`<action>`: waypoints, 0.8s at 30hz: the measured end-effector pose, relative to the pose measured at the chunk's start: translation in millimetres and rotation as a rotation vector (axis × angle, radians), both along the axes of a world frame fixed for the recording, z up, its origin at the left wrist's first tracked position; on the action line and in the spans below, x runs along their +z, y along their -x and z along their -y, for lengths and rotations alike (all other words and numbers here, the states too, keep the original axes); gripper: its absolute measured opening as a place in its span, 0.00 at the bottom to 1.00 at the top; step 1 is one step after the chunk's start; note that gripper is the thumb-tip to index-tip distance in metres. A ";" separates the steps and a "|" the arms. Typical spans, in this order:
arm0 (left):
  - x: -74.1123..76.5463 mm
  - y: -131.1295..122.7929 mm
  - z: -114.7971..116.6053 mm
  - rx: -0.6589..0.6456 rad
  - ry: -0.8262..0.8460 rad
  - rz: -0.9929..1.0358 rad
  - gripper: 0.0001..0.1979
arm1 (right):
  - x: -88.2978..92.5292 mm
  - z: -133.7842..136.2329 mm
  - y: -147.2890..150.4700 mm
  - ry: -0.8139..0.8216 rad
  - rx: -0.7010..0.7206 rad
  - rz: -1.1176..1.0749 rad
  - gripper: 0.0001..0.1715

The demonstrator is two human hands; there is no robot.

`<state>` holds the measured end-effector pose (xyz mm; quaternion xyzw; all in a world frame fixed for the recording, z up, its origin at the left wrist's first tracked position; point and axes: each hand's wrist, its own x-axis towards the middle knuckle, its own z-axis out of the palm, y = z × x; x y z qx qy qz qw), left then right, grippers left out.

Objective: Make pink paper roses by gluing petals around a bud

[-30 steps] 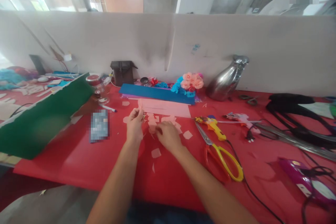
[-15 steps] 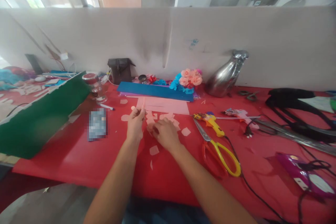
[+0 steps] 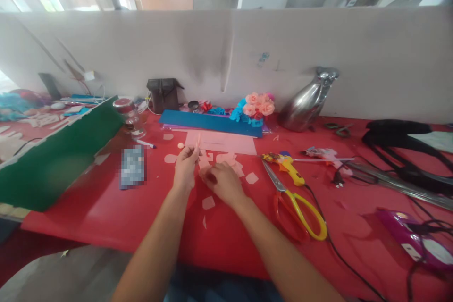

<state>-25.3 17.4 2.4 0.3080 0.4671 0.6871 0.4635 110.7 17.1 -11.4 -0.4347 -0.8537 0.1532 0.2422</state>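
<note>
Upright in my left hand (image 3: 185, 166) is a narrow pink paper piece (image 3: 198, 141), pinched near its lower end. My right hand (image 3: 226, 181) is just to the right, lower down, its fingers curled and thumb drawn in. Whatever lies between those fingertips is too small to make out. Cut pink paper pieces (image 3: 233, 163) lie around and beyond both hands, some overlapping. A loose pink cut piece (image 3: 208, 203) rests nearer to me, and a pink paper sheet (image 3: 230, 143) lies flat behind the hands.
To the right are large yellow-and-red-handled scissors (image 3: 295, 203), a yellow glue gun (image 3: 292, 170) with a trailing cord and a magenta device (image 3: 406, 233). Paper flowers (image 3: 260, 106), blue sheets (image 3: 208, 123) and a metal jug (image 3: 307, 101) stand behind. A green board (image 3: 60, 160) is on the left.
The view has shifted slightly. The pink piece in my left hand leans a little more to the right; my right hand has barely moved.
</note>
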 end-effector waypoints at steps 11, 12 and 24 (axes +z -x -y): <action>1.1 -0.8 1.0 -0.026 0.013 -0.023 0.10 | 2.0 0.9 -1.2 0.101 -0.068 -0.127 0.04; 1.5 -1.3 1.2 -0.024 0.014 -0.021 0.10 | 1.9 1.5 -0.8 0.082 -0.039 -0.100 0.04; -1.2 -3.5 0.8 -0.070 0.046 -0.051 0.12 | -0.4 -0.2 2.3 0.129 -0.048 -0.187 0.07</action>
